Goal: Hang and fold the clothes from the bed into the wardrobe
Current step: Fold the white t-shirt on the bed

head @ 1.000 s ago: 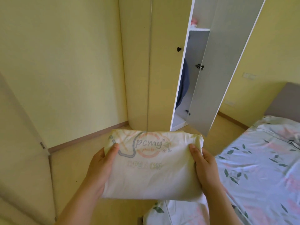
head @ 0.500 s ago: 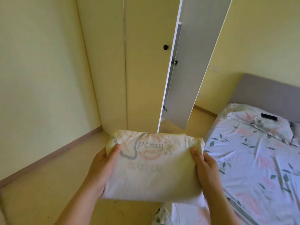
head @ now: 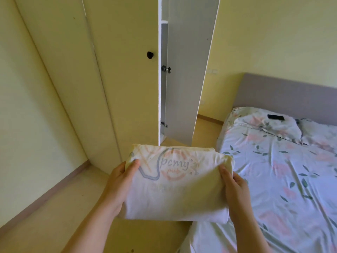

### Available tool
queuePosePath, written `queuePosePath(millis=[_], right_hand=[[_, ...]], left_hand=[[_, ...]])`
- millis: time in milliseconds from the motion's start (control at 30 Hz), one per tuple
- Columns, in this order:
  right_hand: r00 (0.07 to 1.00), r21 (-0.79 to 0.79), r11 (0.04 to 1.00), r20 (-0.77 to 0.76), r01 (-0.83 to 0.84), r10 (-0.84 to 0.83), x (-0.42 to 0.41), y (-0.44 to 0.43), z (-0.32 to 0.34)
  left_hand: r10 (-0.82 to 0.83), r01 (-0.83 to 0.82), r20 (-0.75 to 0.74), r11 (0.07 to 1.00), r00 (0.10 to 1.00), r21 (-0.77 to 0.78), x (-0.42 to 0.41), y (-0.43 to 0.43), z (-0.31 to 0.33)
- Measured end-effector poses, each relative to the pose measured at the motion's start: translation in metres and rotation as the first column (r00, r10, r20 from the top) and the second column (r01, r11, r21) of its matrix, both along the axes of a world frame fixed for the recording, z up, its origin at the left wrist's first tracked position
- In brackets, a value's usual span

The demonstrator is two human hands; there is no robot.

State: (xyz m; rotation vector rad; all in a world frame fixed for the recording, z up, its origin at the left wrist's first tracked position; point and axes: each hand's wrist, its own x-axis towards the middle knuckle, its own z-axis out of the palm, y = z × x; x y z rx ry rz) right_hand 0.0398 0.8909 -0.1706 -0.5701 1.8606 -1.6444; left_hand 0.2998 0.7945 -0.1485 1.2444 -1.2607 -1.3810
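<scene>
Bedroom, folded white shirt (head: pixel 175 187), faded print, left hand (head: pixel 118 183) and right hand (head: pixel 236 189) gripping sides

One wide-angle head-worn camera looks forward and down, close above the folded white printed garment (head: pixel 175 190), toward the tall pale-yellow wardrobe (head: pixel 125 79) with its open white door (head: pixel 189 73), the floral-sheeted bed (head: pixel 284 172) lying right of that wardrobe.
</scene>
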Motion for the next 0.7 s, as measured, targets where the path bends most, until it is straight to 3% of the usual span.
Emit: queuePosePath(millis=[700], right_hand=[[0.903,0.074,0.900,-0.026,0.429,-0.428,-0.019,-0.147,0.005]], left_hand=[[-0.453,0.453,-0.014,0.891,0.891,0.037,-0.099,-0.260,-0.023]])
